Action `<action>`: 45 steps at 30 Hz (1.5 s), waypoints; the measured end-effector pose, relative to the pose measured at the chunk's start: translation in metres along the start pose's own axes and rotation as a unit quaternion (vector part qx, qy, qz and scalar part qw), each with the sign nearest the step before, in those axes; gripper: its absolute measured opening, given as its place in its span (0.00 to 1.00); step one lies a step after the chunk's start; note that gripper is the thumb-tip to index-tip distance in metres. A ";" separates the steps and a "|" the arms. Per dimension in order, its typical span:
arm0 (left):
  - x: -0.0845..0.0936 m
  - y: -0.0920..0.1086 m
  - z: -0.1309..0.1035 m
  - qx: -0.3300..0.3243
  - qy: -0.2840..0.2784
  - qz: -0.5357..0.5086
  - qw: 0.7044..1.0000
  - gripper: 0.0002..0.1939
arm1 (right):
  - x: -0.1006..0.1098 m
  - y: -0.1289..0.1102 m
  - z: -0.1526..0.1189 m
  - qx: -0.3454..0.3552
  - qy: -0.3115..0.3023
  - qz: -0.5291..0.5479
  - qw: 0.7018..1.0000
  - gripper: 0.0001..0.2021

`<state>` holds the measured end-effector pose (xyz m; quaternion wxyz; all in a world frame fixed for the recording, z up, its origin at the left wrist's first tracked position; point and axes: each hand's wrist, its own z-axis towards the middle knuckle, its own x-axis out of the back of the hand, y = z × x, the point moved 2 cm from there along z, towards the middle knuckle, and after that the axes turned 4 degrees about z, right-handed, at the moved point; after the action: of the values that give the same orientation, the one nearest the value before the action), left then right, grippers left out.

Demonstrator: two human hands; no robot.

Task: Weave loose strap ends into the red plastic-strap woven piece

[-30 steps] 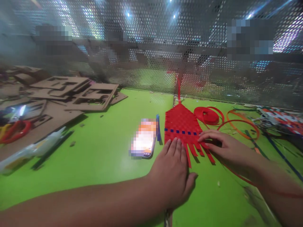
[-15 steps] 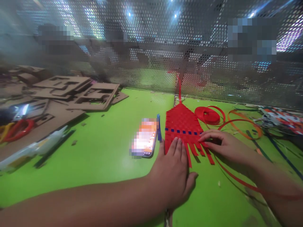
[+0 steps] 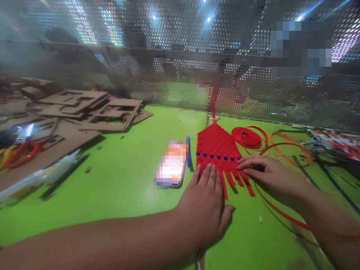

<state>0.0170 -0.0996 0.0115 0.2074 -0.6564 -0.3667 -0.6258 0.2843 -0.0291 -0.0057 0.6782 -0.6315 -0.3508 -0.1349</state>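
Note:
A red woven piece of flat strips (image 3: 215, 142) lies on the green table, with a row of blue squares across it and loose strip ends at its near side. My left hand (image 3: 206, 198) rests flat on its lower left part, fingers stretched out, thumb apart. At its right edge, just below the blue row, my right hand (image 3: 264, 170) has thumb and fingertips closed around a red strip (image 3: 277, 212); the exact hold is partly hidden. A red strip roll (image 3: 246, 137) lies behind the right hand.
Left of the weaving are a lit phone (image 3: 173, 165) and a short blue strip (image 3: 189, 152). Cardboard cut-outs (image 3: 112, 112), scissors (image 3: 24, 153) and a plastic packet (image 3: 53, 178) lie farther left. Orange strips (image 3: 292, 150) lie right. A perforated screen (image 3: 180, 67) stands behind.
My left index finger has shifted right, onto the weaving and closer to the other fingers. My right hand has moved very slightly to the right. The woven piece stays in place.

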 end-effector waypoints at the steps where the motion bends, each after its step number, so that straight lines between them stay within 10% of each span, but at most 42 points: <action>1: 0.000 0.000 0.000 0.001 -0.001 -0.001 1.000 0.43 | 0.000 0.000 0.000 0.003 -0.005 0.007 1.000 0.14; 45: 0.003 0.000 -0.001 0.001 -0.009 -0.011 1.000 0.43 | -0.003 0.001 -0.002 -0.025 0.016 0.043 0.999 0.12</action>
<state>0.0159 -0.0995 0.0147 0.1977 -0.6576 -0.3765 -0.6219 0.2836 -0.0319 -0.0087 0.6728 -0.6605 -0.3090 -0.1247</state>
